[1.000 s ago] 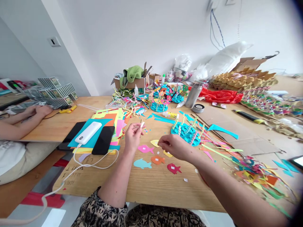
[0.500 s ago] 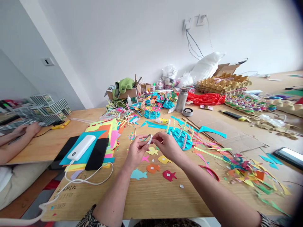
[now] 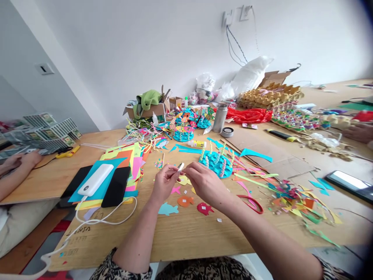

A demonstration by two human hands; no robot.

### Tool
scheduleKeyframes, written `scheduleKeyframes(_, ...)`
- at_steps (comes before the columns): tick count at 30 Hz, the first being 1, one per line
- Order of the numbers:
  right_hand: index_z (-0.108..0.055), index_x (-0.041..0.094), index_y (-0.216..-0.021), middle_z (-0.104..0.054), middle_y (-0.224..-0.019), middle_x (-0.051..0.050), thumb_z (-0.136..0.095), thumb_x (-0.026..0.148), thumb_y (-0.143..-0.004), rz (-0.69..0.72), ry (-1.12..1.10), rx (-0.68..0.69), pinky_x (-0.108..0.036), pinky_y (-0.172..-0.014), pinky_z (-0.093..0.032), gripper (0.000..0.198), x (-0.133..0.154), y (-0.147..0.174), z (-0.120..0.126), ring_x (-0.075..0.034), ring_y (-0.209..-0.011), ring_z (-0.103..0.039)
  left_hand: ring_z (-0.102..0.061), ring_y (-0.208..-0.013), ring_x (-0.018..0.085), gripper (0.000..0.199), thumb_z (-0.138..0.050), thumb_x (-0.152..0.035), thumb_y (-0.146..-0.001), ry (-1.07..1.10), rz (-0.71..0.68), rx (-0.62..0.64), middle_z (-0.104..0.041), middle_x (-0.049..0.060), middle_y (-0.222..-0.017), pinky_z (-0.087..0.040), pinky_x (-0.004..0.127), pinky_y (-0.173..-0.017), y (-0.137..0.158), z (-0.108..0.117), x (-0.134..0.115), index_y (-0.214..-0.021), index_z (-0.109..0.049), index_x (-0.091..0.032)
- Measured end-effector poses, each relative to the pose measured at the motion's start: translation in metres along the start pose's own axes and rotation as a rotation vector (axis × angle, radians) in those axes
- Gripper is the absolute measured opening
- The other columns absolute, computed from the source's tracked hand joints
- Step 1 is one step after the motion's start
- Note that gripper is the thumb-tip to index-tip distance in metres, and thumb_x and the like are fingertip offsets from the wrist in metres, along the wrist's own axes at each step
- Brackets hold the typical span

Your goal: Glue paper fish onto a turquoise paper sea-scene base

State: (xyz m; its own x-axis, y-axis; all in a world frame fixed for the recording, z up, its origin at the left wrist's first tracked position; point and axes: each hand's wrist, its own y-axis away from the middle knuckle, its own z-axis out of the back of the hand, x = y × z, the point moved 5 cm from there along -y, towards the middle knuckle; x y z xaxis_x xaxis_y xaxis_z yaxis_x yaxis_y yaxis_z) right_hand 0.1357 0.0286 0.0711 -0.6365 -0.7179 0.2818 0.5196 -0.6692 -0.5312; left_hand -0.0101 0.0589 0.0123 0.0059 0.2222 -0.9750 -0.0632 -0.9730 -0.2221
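A short curved white strip of tape (image 3: 181, 167) is pinched between the thumb and fingers of my left hand (image 3: 165, 179). At its right end the fingertips of my right hand (image 3: 204, 182) are closed, picking at the strip. Below my hands lie paper fish: a light blue fish (image 3: 168, 209), an orange fish (image 3: 185, 201), a red fish (image 3: 204, 209) and a pink fish (image 3: 175, 189). Small white squares sit on the orange and red ones. A yellow fish (image 3: 184, 180) is partly hidden by my right hand. One loose white square (image 3: 219, 220) rests on the wood.
Behind my right hand stands a blue egg-carton base (image 3: 217, 163) with twisted stems. Beyond are a glue stick (image 3: 197, 144) and a metal bottle (image 3: 220, 118). Coloured paper, a white power bank (image 3: 95, 180) and its cable lie left; paper scraps (image 3: 300, 202) lie right. Another person's hands (image 3: 30, 158) are far left.
My right hand has closed in on the white strip, which now shows less of its length. The view has shifted slightly, and another person's hand has appeared at the far right.
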Motion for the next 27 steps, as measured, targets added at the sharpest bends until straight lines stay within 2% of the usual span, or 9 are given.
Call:
scheduleKeyframes(3, -0.063, 0.019, -0.107, -0.065, -0.1, -0.009, -0.044, 0.019, -0.095, -0.118, -0.049, -0.055, -0.029, -0.075, -0.048, 0.022, -0.016, 0.027, 0.032, -0.018, -0.089, -0.062, -0.065, -0.06, 0.012, 0.02, -0.068, -0.031, -0.078, -0.026, -0.009, -0.038, -0.074, 0.005, -0.082, -0.049, 0.023, -0.059, -0.001, 0.004, -0.002, -0.086, -0.056, -0.018)
scheduleKeyframes(6, -0.066, 0.018, -0.092, -0.066, -0.092, -0.007, -0.046, 0.024, -0.094, -0.309, 0.012, -0.015, -0.028, -0.069, -0.047, 0.021, -0.047, 0.068, 0.057, -0.016, -0.078, -0.063, -0.066, -0.06, 0.013, 0.02, -0.068, -0.031, -0.079, -0.04, -0.021, -0.057, -0.075, 0.006, -0.083, -0.049, 0.023, -0.058, -0.001, 0.007, -0.004, -0.086, -0.056, -0.017)
scheduleKeyframes(7, -0.066, 0.019, -0.087, -0.066, -0.089, -0.007, -0.048, 0.026, -0.093, -0.376, 0.066, 0.033, -0.028, -0.067, -0.046, 0.02, -0.058, 0.083, 0.062, -0.016, -0.075, -0.062, -0.066, -0.059, 0.013, 0.02, -0.068, -0.031, -0.079, -0.037, -0.023, -0.064, -0.075, 0.006, -0.083, -0.048, 0.023, -0.058, -0.001, 0.008, -0.004, -0.087, -0.056, -0.017)
scheduleKeyframes(10, -0.066, 0.018, -0.083, -0.066, -0.084, -0.007, -0.053, 0.027, -0.088, -0.575, 0.195, 0.289, -0.029, -0.063, -0.045, 0.017, -0.085, 0.127, 0.059, -0.018, -0.071, -0.063, -0.066, -0.058, 0.013, 0.021, -0.068, -0.031, -0.078, -0.021, -0.023, -0.08, -0.075, 0.006, -0.083, -0.048, 0.023, -0.057, -0.002, 0.009, -0.003, -0.087, -0.056, -0.017)
scheduleKeyframes(13, -0.065, 0.017, -0.084, -0.066, -0.087, -0.01, -0.057, 0.026, -0.085, -0.649, 0.282, 0.469, -0.031, -0.068, -0.046, 0.012, -0.091, 0.153, 0.045, -0.022, -0.079, -0.064, -0.065, -0.057, 0.013, 0.021, -0.069, -0.031, -0.077, -0.008, -0.018, -0.085, -0.075, 0.007, -0.082, -0.047, 0.023, -0.057, -0.002, 0.009, -0.002, -0.086, -0.056, -0.017)
scheduleKeyframes(16, -0.063, 0.015, -0.085, -0.066, -0.092, -0.013, -0.053, 0.026, -0.087, -0.655, 0.305, 0.492, -0.034, -0.076, -0.046, 0.015, -0.088, 0.158, 0.035, -0.026, -0.089, -0.063, -0.064, -0.056, 0.012, 0.023, -0.071, -0.032, -0.075, 0.009, -0.005, -0.094, -0.075, 0.006, -0.081, -0.046, 0.023, -0.056, -0.003, 0.009, 0.0, -0.084, -0.056, -0.017)
scheduleKeyframes(19, -0.059, 0.016, -0.081, -0.066, -0.091, -0.014, -0.045, 0.024, -0.091, -0.671, 0.239, 0.471, -0.035, -0.078, -0.046, 0.02, -0.089, 0.16, 0.031, -0.025, -0.088, -0.062, -0.063, -0.055, 0.012, 0.025, -0.072, -0.032, -0.073, 0.029, 0.026, -0.101, -0.075, 0.007, -0.081, -0.045, 0.023, -0.056, -0.003, 0.008, 0.002, -0.083, -0.056, -0.017)
scheduleKeyframes(24, -0.055, 0.019, -0.08, -0.066, -0.083, -0.01, -0.041, 0.033, -0.091, -0.722, 0.026, 0.316, -0.032, -0.065, -0.047, 0.023, -0.097, 0.161, 0.044, -0.021, -0.072, -0.061, -0.062, -0.056, 0.012, 0.029, -0.074, -0.034, -0.07, 0.085, 0.087, -0.123, -0.074, 0.007, -0.08, -0.045, 0.023, -0.057, -0.001, 0.008, 0.002, -0.085, -0.056, -0.016)
scheduleKeyframes(27, -0.056, 0.021, -0.084, -0.065, -0.078, -0.008, -0.038, 0.041, -0.091, -0.697, -0.159, 0.281, -0.031, -0.059, -0.047, 0.028, -0.092, 0.148, 0.053, -0.02, -0.067, -0.058, -0.061, -0.054, 0.011, 0.03, -0.075, -0.034, -0.068, 0.142, 0.104, -0.139, -0.074, 0.007, -0.079, -0.044, 0.022, -0.056, -0.001, 0.009, 0.002, -0.083, -0.056, -0.016)
